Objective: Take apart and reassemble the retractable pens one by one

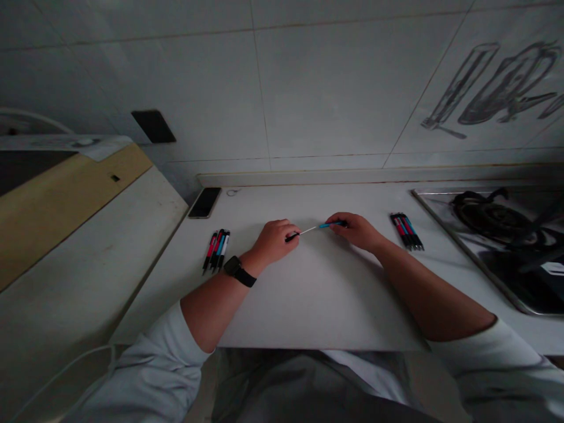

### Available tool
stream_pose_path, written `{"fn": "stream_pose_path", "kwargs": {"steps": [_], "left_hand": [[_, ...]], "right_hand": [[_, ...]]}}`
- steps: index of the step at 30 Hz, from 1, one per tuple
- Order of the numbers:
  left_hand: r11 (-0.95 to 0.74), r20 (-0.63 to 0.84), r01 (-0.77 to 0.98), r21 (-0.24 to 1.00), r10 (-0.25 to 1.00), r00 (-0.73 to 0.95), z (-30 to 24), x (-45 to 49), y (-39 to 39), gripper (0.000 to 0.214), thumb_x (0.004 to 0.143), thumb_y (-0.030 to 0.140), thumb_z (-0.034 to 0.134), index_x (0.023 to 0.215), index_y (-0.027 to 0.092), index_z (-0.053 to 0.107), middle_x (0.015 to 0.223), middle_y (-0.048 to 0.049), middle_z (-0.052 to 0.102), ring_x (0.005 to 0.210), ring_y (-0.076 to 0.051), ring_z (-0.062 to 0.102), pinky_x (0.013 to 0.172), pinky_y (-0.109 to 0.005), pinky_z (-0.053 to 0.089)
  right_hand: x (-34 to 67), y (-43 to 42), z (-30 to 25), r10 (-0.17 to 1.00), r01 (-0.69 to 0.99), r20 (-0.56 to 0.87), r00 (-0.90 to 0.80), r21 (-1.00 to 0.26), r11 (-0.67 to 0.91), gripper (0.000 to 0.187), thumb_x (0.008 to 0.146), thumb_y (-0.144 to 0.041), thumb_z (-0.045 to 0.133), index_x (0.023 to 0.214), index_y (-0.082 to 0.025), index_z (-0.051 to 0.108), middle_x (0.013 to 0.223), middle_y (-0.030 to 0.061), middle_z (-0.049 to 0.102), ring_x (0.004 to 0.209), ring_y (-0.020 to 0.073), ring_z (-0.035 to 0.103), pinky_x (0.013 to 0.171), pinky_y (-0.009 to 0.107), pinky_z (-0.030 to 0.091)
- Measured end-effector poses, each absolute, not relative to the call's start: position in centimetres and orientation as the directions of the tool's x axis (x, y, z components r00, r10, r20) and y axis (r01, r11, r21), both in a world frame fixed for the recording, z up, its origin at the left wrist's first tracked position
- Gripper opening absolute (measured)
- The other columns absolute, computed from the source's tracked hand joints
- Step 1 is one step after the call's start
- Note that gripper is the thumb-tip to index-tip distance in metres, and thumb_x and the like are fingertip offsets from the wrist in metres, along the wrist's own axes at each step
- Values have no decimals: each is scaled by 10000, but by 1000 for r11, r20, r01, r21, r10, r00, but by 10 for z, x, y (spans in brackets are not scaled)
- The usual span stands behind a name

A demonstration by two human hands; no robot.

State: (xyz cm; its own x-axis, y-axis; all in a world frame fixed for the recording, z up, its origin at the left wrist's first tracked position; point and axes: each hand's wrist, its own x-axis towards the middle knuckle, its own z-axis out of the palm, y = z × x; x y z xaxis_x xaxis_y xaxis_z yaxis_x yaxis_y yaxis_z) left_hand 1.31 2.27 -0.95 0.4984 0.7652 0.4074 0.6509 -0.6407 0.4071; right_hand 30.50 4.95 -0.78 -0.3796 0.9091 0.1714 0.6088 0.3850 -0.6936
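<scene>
Above the middle of the white counter, my left hand (277,239) pinches a short black pen section (291,237). My right hand (352,229) is closed round a blue pen barrel (328,224). A thin whitish refill (308,230) spans the gap between these two parts, in line with both. The far end of the barrel is partly covered by my right fingers. Left of my left hand lies a group of pens (215,249) in red, blue, white and black. Beyond my right hand, several red, blue and black pens (406,231) lie side by side.
A phone (205,202) lies at the counter's back left, with a small ring-like item (232,192) beside it. On the right a gas stove (489,229) is set into the counter (317,305). A pale cabinet-like box (88,235) stands at the left, and a tiled wall closes the back.
</scene>
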Motion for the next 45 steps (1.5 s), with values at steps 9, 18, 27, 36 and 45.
{"fn": "stream_pose_path", "kwargs": {"steps": [9, 18, 27, 36, 45], "left_hand": [[-609, 388, 668, 428, 791, 473, -9, 13, 22, 150, 907, 200, 653, 994, 205, 774, 803, -21, 666, 742, -159, 601, 724, -284, 461], [-607, 382, 662, 440, 794, 474, -8, 14, 21, 139, 899, 189, 652, 968, 195, 772, 790, -18, 660, 730, -155, 596, 709, -282, 452], [-604, 375, 666, 438, 796, 476, -9, 14, 21, 142, 906, 203, 646, 976, 203, 769, 801, -19, 664, 733, -157, 598, 711, -284, 456], [-607, 386, 669, 429, 793, 472, -10, 13, 21, 144, 910, 211, 646, 980, 205, 771, 795, -14, 654, 729, -156, 595, 723, -286, 456], [-615, 382, 665, 422, 787, 485, -13, 12, 22, 148, 917, 224, 645, 988, 214, 775, 808, -21, 673, 753, -164, 613, 743, -292, 471]], "right_hand": [[329, 49, 10, 868, 829, 267, -419, -277, 486, 268, 951, -188, 548, 1078, -217, 782, 1081, 104, 679, 885, 213, 656, 851, 322, 491], [318, 44, 7, 835, 831, 251, -491, -153, 535, 346, 937, -116, 515, 1072, -251, 803, 1163, 99, 652, 849, 208, 618, 800, 323, 464], [317, 42, 9, 844, 825, 249, -475, -206, 526, 324, 939, -151, 528, 1050, -260, 812, 1166, 104, 666, 847, 220, 613, 788, 339, 465], [323, 44, 12, 845, 836, 277, -458, -190, 516, 359, 939, -117, 498, 1082, -242, 802, 1146, 99, 649, 880, 204, 647, 849, 332, 519], [340, 57, -4, 831, 791, 152, -536, -254, 557, 431, 871, -33, 517, 1098, -265, 800, 1081, 82, 707, 1010, 234, 672, 999, 362, 497]]}}
